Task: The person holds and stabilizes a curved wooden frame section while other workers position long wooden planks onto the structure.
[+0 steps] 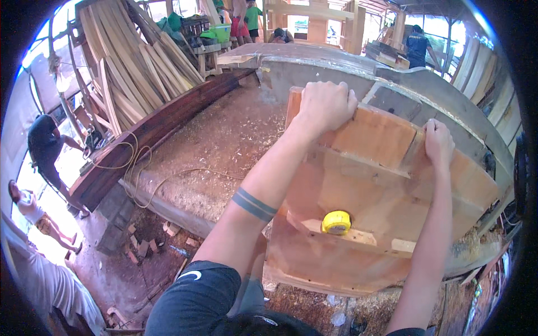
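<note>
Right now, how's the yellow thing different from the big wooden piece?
The yellow thing is small and round; the wooden piece is big. The yellow thing is bright yellow; the wooden piece is orange-brown. The left hand and right hand grip the wooden piece's far edge, but don't touch the yellow thing.

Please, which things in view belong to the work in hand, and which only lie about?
Work in hand, likely:
broad orange-brown wooden panel, gripped by left hand and right hand
round yellow tape measure resting on it

Apparently only lying about:
thin tan cord
long pale wooden boards
small brown wood blocks
</note>
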The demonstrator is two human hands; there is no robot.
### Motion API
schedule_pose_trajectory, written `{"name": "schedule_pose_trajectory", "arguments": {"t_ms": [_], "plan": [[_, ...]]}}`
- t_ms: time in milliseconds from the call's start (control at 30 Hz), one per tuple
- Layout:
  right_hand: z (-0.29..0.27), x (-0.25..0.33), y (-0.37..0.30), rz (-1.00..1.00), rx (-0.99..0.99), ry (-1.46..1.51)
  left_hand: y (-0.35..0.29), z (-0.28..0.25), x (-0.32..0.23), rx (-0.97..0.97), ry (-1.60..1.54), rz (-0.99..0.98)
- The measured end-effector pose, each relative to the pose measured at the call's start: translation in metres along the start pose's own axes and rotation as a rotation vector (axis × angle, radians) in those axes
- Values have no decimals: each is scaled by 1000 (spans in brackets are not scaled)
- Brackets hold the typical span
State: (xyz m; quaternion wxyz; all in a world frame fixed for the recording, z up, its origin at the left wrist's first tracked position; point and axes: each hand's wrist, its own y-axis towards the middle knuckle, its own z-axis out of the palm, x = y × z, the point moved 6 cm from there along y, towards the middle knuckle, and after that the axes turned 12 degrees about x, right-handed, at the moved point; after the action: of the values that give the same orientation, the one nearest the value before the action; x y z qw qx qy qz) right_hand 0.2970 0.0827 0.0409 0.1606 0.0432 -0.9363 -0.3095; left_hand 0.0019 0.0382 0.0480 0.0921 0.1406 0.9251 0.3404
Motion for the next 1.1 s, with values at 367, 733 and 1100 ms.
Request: {"name": "schedule_pose_trajectory", "arguments": {"t_ms": [367,733,1100], "plan": [[1,0,0,16,-29,-5,1,4,-1,-67,23,2],[8,-10,8,22,17,-18,0,6,2,71,52,-52],[37,-81,51,-113,268,179,-3,8,4,160,-148,-62]]}}
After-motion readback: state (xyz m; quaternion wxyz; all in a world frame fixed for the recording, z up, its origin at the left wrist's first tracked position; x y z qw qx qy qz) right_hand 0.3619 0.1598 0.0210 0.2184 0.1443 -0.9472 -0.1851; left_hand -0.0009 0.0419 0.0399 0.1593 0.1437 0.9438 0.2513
